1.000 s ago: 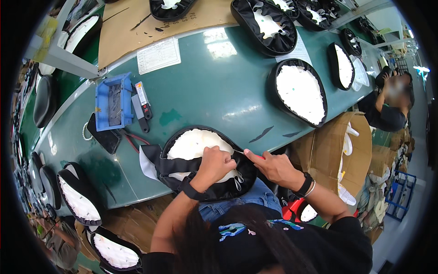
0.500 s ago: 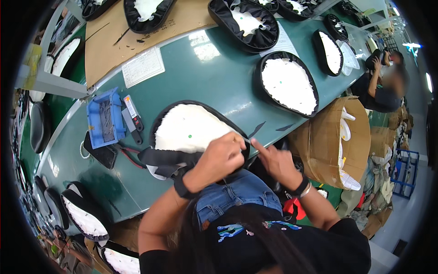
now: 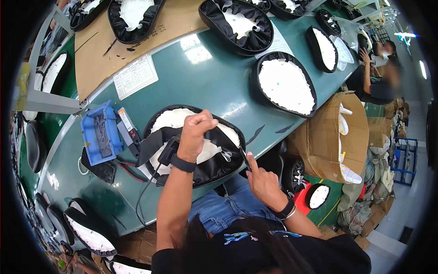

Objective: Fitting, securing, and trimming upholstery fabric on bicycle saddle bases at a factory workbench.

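Note:
A saddle-shaped seat (image 3: 169,119) lies upside down at the bench's near edge, its white base framed by black cover material (image 3: 207,170). My left hand (image 3: 195,133) is closed in a fist above it, thumb toward the right. What it grips, if anything, is hidden. A loose black flap (image 3: 155,139) spreads beside my left wrist. At the seat's right rim, my right hand (image 3: 266,186) grips a slim dark tool (image 3: 244,157), index finger laid along it. The tool's tip meets the cover edge; its exact kind is unclear.
On the left stand a blue bin (image 3: 101,132) of dark strips and a cutter knife (image 3: 128,130). Another seat (image 3: 286,84) lies farther right, past black scraps (image 3: 256,133). A cardboard box (image 3: 319,137) stands off the right edge. A cable (image 3: 142,205) hangs from my left wrist.
My left hand has lifted and moved left, away from my right hand. My right hand has drawn back toward me. More black cover shows along the seat's near side.

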`<move>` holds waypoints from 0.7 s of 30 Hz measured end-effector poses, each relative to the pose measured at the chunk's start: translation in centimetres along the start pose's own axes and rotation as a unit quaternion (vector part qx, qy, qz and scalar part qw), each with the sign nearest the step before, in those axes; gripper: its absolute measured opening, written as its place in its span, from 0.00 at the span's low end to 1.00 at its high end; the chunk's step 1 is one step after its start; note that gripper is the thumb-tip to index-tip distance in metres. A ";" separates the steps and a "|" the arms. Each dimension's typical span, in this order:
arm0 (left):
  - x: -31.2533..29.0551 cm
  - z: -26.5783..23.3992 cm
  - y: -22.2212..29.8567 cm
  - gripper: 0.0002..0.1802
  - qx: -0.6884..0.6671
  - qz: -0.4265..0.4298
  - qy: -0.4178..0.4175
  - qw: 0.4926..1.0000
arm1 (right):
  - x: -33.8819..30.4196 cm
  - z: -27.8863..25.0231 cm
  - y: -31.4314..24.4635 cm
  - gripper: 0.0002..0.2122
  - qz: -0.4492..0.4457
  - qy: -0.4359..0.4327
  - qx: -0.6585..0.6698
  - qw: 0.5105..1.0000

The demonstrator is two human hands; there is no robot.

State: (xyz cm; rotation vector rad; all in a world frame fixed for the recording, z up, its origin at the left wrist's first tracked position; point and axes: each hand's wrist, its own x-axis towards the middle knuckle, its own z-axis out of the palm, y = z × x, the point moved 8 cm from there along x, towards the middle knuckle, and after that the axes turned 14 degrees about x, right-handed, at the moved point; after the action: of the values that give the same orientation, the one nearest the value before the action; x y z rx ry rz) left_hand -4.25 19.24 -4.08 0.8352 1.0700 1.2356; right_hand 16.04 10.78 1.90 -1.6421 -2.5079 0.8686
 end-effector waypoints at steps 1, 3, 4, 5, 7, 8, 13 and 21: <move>0.3 0.1 1.7 0.14 -0.002 0.001 -0.001 1.000 | 0.1 -0.1 0.0 0.29 0.008 -0.009 -0.012 1.000; -0.7 1.4 9.5 0.15 0.615 0.295 0.102 0.725 | 2.2 -1.3 1.0 0.29 -0.009 -0.004 -0.065 0.998; -0.4 -0.6 9.0 0.13 0.666 0.268 0.080 0.691 | 3.5 -2.4 0.8 0.28 -0.031 0.005 -0.081 0.996; -0.5 -3.7 6.8 0.13 0.688 0.171 0.039 0.704 | 5.2 -3.4 0.5 0.27 -0.058 0.015 -0.094 0.994; -0.9 -5.4 5.8 0.16 0.704 -0.082 -0.020 0.705 | 8.6 -4.9 1.1 0.24 -0.151 0.014 -0.130 0.980; -2.1 -5.2 5.1 0.17 0.689 -0.115 -0.055 0.714 | 10.0 -5.1 1.4 0.23 -0.174 -0.013 -0.154 0.973; -6.7 -0.8 8.7 0.19 0.539 0.238 -0.063 0.805 | 13.0 -4.8 -0.9 0.24 -0.302 -0.145 -0.122 0.934; -3.3 -2.3 6.1 0.21 0.060 0.141 0.036 0.987 | 9.7 -3.4 0.0 0.27 -0.214 -0.149 -0.142 0.955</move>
State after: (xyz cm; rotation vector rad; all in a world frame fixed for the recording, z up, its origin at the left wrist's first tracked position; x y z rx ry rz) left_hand -8.38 16.91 1.44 1.0700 1.1196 1.4571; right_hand 12.79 20.49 2.12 -0.9944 -3.1487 0.7803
